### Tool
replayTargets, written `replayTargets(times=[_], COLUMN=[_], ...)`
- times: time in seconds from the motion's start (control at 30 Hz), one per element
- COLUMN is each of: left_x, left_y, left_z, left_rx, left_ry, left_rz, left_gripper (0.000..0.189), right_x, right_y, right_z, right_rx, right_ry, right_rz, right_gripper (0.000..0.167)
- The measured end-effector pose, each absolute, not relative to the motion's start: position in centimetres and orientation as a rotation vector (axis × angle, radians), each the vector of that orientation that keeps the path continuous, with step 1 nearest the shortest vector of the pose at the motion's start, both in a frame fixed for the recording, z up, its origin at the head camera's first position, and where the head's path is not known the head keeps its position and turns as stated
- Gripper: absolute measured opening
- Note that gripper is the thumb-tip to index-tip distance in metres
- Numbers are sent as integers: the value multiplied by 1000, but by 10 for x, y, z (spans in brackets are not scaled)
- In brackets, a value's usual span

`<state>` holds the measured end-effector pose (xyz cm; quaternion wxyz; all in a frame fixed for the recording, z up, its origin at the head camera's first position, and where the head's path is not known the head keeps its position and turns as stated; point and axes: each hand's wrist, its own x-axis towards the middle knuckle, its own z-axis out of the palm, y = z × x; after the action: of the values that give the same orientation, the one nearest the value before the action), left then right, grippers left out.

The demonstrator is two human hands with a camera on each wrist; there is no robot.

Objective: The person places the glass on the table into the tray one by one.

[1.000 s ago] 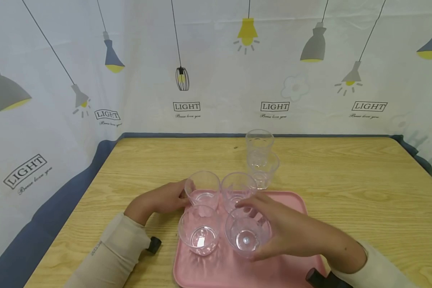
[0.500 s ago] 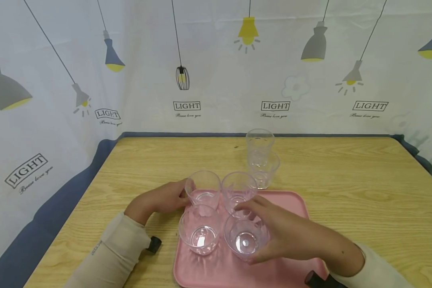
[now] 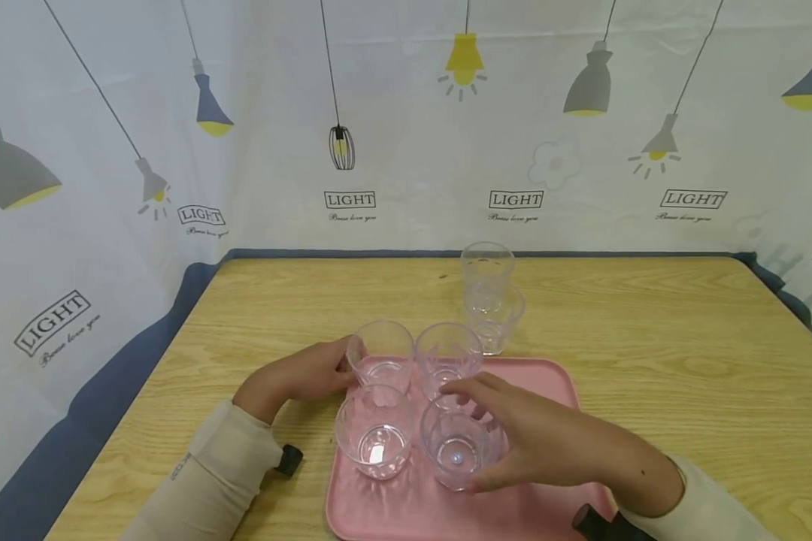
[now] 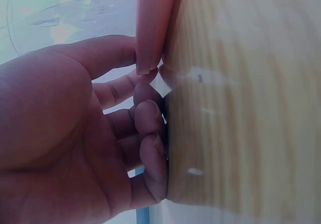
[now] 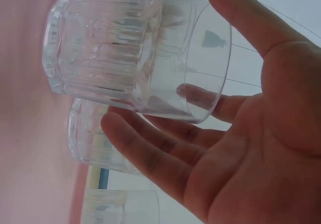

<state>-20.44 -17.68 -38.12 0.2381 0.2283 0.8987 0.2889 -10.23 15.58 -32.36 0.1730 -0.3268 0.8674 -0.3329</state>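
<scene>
My left hand (image 3: 314,370) holds the left edge of the pink tray (image 3: 541,503); in the left wrist view its thumb lies over the tray's rim (image 4: 153,28) with fingers below. My right hand (image 3: 541,436) spans the near-right clear tumbler (image 3: 449,469), thumb on the near side and fingers round the far side. In the right wrist view this fluted tumbler (image 5: 105,48) has its base close to the tray, with a gap before my palm. Beside it stand a near-left tumbler (image 3: 368,451), a back-left tumbler (image 3: 386,376) and a back-right tumbler (image 3: 440,376).
Two more clear tumblers stand on the wooden table (image 3: 683,361) behind the tray: a farther one (image 3: 487,263) and a nearer one (image 3: 504,327), overlapping in view. A white curtain (image 3: 413,113) printed with lamps hangs along the table's back and left.
The tumbler at my right hand has shifted slightly left and its base shows at a different angle. My right hand's grip looks a little looser; the left hand has stayed put.
</scene>
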Motion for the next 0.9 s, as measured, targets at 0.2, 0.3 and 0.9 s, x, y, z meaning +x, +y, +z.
replayTargets(times=[0.2,0.3,0.9], left_x=[-205,-206,-206], left_y=[-178,-178,-178], left_z=[-384,-384,-385], left_rx=[637,638,642], left_ry=[2466,2472,2490], left_rz=[791,787,760], left_gripper=[14,14,13], right_x=[-104,-104,-114], right_y=[157,158,167], right_z=[-324,-324,-313], right_rx=[-953,-968,-986], right_ry=[2467,2474,2671], right_rz=[-918,-922,-1005], right_gripper=[92,93,64])
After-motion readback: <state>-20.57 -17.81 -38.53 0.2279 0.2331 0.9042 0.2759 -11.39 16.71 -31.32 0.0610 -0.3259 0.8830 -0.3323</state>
